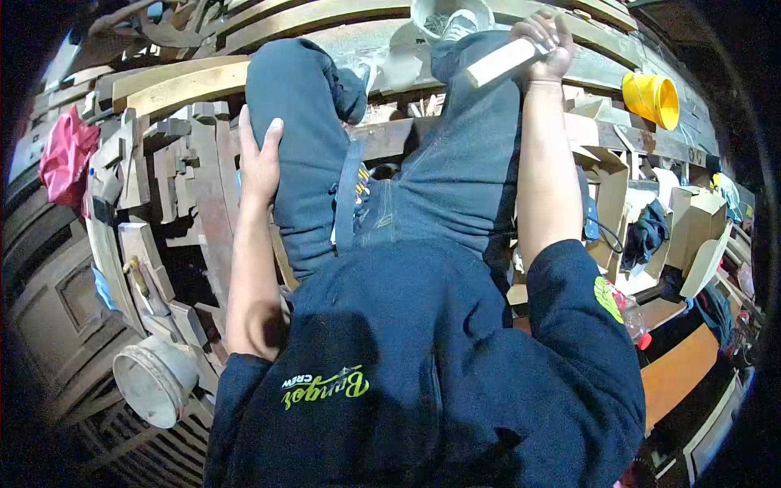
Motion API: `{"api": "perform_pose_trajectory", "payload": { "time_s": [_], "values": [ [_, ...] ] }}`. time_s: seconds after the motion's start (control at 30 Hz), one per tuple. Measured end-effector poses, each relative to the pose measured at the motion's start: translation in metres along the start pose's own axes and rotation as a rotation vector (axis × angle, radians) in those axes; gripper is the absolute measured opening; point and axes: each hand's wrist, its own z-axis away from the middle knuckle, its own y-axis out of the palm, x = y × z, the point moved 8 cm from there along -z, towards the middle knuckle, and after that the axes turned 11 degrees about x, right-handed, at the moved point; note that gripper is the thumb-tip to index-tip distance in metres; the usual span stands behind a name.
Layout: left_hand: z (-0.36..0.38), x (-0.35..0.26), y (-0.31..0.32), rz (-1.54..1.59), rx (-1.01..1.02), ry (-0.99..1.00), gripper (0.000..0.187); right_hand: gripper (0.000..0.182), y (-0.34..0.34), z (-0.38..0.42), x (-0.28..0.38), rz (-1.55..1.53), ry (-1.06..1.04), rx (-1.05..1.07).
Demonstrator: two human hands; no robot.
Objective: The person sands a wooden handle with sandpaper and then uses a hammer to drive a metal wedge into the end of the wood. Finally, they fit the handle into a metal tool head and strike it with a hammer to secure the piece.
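Note:
My right hand (pixel 543 47) is closed around a short pale wooden block (pixel 503 63), raised over my right knee. The block is tilted, and its free end points toward the lower left. My left hand (pixel 260 159) lies on the outer side of my left thigh, with its thumb and a finger stretched apart. It holds nothing that I can see; some of its fingers are hidden. A strap (pixel 348 195) hangs across the inner side of my left leg.
Long boards (pixel 187 85) and stacked wood surround my legs. A grey bucket (pixel 154 382) stands at lower left, with a red cloth (pixel 67 159) above it. At right are a yellow bucket (pixel 651 99) and cardboard boxes (pixel 695 228). Another bucket (pixel 419 12) stands ahead.

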Motion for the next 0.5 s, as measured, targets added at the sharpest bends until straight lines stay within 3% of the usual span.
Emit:
{"api": "perform_pose_trajectory", "payload": {
  "time_s": [0.07, 0.17, 0.23, 0.27, 0.3, 0.37, 0.5],
  "values": [
    [-0.007, 0.000, -0.008, -0.030, 0.001, 0.048, 0.070, 0.013, -0.002, -0.002, -0.001, 0.006, -0.019, -0.008],
    [-0.014, 0.002, -0.020, -0.169, -0.047, -0.028, 0.071, 0.011, -0.003, -0.005, -0.003, 0.035, -0.015, -0.019],
    [-0.017, 0.006, -0.023, 0.161, -0.031, -0.081, 0.069, 0.011, -0.001, -0.006, -0.009, 0.019, 0.001, -0.014],
    [-0.024, 0.009, -0.029, 0.083, 0.006, -0.075, 0.065, 0.010, -0.001, -0.007, -0.010, 0.016, -0.003, -0.031],
    [-0.025, 0.013, -0.029, 0.310, -0.029, -0.103, 0.064, 0.010, -0.002, -0.009, -0.011, 0.018, 0.001, -0.035],
    [-0.021, 0.024, -0.028, 0.460, -0.014, -0.303, 0.061, 0.010, -0.004, -0.011, -0.014, 0.044, 0.005, -0.070],
    [-0.024, 0.045, -0.033, 0.538, -0.022, -0.339, 0.060, 0.014, -0.007, -0.017, -0.018, 0.157, 0.079, -0.025]
  ]
}}
